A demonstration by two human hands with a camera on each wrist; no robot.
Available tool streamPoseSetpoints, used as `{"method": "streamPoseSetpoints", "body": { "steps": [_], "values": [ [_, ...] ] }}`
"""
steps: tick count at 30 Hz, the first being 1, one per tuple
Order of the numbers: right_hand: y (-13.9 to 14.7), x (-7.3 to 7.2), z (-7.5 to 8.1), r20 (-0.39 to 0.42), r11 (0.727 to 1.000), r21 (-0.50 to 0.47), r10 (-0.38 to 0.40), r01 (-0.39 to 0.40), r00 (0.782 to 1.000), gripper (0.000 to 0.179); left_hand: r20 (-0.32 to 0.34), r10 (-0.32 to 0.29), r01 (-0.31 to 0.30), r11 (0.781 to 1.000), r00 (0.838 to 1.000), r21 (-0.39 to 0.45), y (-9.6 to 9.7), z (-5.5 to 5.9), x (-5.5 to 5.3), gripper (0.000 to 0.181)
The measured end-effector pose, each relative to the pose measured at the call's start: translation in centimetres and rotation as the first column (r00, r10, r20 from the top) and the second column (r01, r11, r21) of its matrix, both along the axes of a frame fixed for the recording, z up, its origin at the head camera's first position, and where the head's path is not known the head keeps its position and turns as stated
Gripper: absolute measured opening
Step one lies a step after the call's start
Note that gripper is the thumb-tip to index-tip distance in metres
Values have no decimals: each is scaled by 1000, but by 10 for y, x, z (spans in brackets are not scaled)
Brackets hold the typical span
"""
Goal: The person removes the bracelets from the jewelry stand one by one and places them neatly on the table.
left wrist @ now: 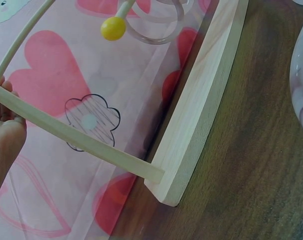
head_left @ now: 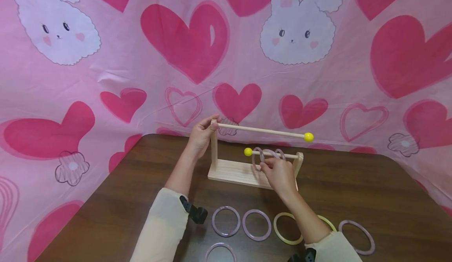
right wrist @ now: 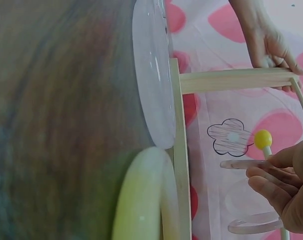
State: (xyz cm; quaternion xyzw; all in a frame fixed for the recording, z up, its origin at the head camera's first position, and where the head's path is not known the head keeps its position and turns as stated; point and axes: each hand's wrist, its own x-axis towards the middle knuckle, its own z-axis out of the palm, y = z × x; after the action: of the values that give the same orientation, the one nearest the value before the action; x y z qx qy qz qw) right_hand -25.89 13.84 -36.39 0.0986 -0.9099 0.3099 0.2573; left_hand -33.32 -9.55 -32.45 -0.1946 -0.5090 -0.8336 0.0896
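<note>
A pale wooden bangle stand (head_left: 233, 170) has two rods tipped with yellow balls. My left hand (head_left: 202, 136) grips the top of its tall left post (head_left: 214, 148), where the upper rod (head_left: 261, 130) joins. Around the lower rod (head_left: 291, 156) hang several translucent lilac bangles. Thumb and fingers of my right hand (head_left: 280, 175) pinch the bangle (right wrist: 236, 164) closest to the lower rod's yellow ball (right wrist: 263, 139). Another bangle (right wrist: 251, 229) hangs farther along that rod, by the hand's lower side. The upper rod carries no bangle.
On the brown table (head_left: 116, 207), in front of the stand, lie lilac bangles (head_left: 245, 225) and yellow bangles (head_left: 276, 228). One lilac bangle (head_left: 372, 246) lies right of my right forearm, which partly covers the yellow ones. A pink heart-print cloth (head_left: 247, 70) hangs behind the table.
</note>
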Motion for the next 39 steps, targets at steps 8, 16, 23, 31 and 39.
{"method": "streamPoseSetpoints", "body": {
  "steps": [8, 16, 23, 31, 39],
  "values": [
    [0, 0, -1, -20, 1000, -3, 5, -6, 1000, 8, 6, 4, -4, 1000, 1000, -10, 0, 0, 0, 34],
    [0, -1, -1, -49, 1000, -3, 12, -13, 999, 9, -9, 9, -9, 1000, 1000, -15, 0, -1, 0, 34],
    [1, -1, -1, -79, 1000, 1, 20, -20, 997, 9, -4, 7, -7, 1000, 1000, -20, 0, -1, 0, 34],
    [1, -1, -1, -101, 1000, 0, 16, -16, 995, 11, 1, 11, -11, 1000, 1000, -22, 0, 0, 0, 34],
    [-1, 0, 0, -124, 1000, -15, 23, -25, 992, 10, -6, 14, -14, 1000, 1000, -16, 0, -1, 0, 33]
  ]
}}
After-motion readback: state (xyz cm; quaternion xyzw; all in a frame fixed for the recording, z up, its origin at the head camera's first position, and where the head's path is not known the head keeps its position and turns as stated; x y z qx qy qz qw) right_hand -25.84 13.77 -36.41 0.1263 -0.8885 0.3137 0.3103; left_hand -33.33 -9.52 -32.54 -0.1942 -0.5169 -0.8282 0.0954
